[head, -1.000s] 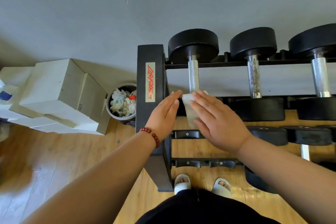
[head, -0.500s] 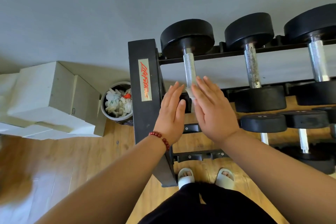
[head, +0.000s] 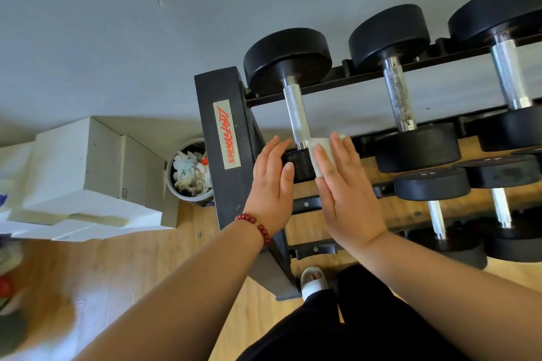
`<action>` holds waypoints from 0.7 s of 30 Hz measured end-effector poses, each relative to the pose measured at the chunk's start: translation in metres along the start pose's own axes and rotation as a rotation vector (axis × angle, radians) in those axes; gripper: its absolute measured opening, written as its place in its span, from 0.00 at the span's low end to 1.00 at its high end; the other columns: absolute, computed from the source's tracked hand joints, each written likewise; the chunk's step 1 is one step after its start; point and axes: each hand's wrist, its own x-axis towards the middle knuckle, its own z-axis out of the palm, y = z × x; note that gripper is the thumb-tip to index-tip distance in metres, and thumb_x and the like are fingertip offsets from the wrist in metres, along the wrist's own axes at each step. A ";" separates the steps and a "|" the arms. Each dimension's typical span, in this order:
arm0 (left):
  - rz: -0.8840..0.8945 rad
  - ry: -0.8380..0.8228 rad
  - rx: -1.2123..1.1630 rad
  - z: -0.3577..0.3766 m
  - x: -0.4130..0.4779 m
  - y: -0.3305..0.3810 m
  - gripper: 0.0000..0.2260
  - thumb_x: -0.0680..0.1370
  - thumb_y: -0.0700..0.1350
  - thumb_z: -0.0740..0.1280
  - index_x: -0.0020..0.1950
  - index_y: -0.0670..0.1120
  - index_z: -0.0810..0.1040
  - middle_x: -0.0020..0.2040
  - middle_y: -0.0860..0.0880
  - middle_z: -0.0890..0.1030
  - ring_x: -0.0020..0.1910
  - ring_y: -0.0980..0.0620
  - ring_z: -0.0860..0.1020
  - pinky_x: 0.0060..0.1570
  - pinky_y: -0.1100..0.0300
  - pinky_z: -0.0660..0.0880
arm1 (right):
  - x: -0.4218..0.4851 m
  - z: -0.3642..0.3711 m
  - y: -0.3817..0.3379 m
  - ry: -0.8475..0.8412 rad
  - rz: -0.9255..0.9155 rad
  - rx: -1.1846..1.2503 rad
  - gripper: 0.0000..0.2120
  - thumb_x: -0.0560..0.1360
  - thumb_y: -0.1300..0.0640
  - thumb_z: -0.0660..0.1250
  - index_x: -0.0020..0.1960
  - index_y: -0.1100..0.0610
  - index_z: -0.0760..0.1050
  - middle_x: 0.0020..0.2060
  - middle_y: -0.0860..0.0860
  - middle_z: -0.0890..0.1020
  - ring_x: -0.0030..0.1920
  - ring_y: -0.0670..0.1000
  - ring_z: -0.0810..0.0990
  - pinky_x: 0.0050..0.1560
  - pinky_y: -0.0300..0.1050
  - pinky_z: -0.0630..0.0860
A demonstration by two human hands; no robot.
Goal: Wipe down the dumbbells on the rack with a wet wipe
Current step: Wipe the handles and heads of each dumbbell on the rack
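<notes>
Presses white wet wipe (head: pixel 321 155) on black rubber dumbbell head (head: pixel 299 166).
Lays right grip (head: pixel 346 193), left grip (head: pixel 271 190) flat, unclenched, knurled steel handle (head: pixel 296 114) lengthwise just beyond.

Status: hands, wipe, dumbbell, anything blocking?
Left hand flat on near head of leftmost dumbbell. Right hand flat, pressing wet wipe to that head. Nothing in the way.

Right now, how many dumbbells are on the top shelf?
3: left dumbbell at the end of the rack, middle dumbbell beside it, right dumbbell at the picture's edge. More may sit beyond the frame.
</notes>
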 end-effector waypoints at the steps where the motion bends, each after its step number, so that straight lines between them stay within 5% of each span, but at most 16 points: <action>1: 0.000 -0.001 0.005 0.000 0.000 0.001 0.20 0.79 0.62 0.44 0.71 0.63 0.55 0.77 0.54 0.56 0.76 0.58 0.52 0.72 0.65 0.50 | -0.004 0.000 0.000 -0.018 0.013 0.016 0.24 0.84 0.47 0.42 0.79 0.50 0.47 0.78 0.51 0.49 0.78 0.49 0.41 0.76 0.53 0.50; 6: -0.007 0.033 0.112 -0.002 0.002 0.011 0.21 0.82 0.55 0.46 0.76 0.56 0.59 0.78 0.58 0.52 0.77 0.60 0.45 0.75 0.62 0.46 | 0.031 -0.011 -0.004 -0.010 0.249 0.251 0.25 0.83 0.47 0.46 0.79 0.52 0.54 0.78 0.52 0.54 0.76 0.44 0.43 0.77 0.48 0.49; 8: 0.024 0.064 0.130 0.001 0.007 0.018 0.22 0.82 0.55 0.46 0.76 0.54 0.60 0.77 0.59 0.55 0.77 0.62 0.47 0.73 0.66 0.44 | 0.031 -0.014 0.001 -0.030 0.208 0.223 0.25 0.83 0.47 0.46 0.79 0.50 0.52 0.79 0.51 0.53 0.77 0.45 0.44 0.75 0.43 0.48; 12: 0.059 0.143 0.181 0.010 0.013 0.021 0.26 0.82 0.56 0.45 0.75 0.48 0.65 0.76 0.51 0.63 0.76 0.54 0.57 0.76 0.58 0.52 | 0.004 -0.010 0.007 -0.087 0.125 0.242 0.25 0.83 0.43 0.41 0.78 0.43 0.40 0.77 0.44 0.43 0.77 0.44 0.38 0.75 0.42 0.43; 16: 0.074 0.152 0.205 0.012 0.014 0.017 0.25 0.82 0.55 0.45 0.74 0.48 0.66 0.75 0.51 0.64 0.75 0.53 0.59 0.75 0.56 0.54 | 0.021 -0.014 0.008 -0.081 0.229 0.310 0.27 0.82 0.42 0.45 0.79 0.48 0.48 0.79 0.48 0.49 0.77 0.44 0.41 0.77 0.46 0.46; 21: 0.044 0.137 0.220 0.012 0.013 0.023 0.25 0.81 0.56 0.45 0.75 0.49 0.65 0.76 0.52 0.62 0.75 0.54 0.58 0.75 0.57 0.53 | 0.025 -0.010 0.003 -0.060 0.197 0.267 0.26 0.83 0.46 0.46 0.79 0.49 0.44 0.78 0.46 0.41 0.77 0.46 0.37 0.72 0.33 0.35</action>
